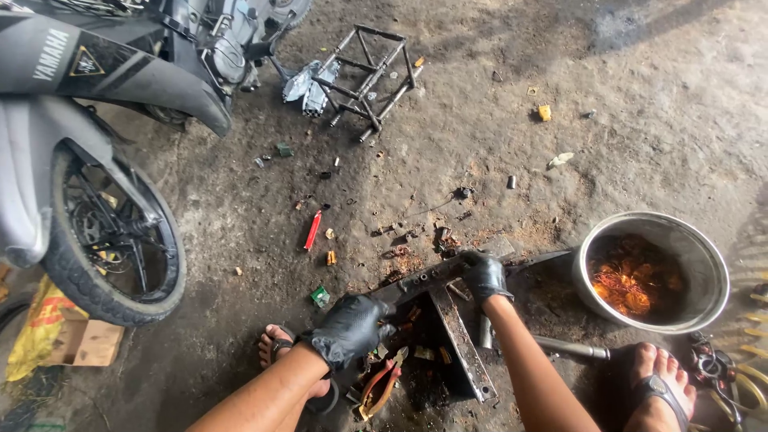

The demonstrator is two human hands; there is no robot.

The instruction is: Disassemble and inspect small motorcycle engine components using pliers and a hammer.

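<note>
Both my hands wear black gloves. My left hand [349, 328] grips the near-left end of a greasy metal angle-iron frame [460, 340] lying on the dirt floor. My right hand [484, 276] presses down on the frame's upper bar, fingers closed over it. Beside the left hand lie pliers with red and yellow handles [381, 386]. A metal rod [572, 348] lies beside my right forearm. My sandalled feet [660, 388] rest either side of the frame.
A steel pot [704, 268] holding orange-brown coiled parts stands at right. A motorcycle with its front wheel [112, 240] fills the left. A welded metal rack [368, 76] lies at the back. A red lighter [312, 230], small scraps and bolts litter the ground.
</note>
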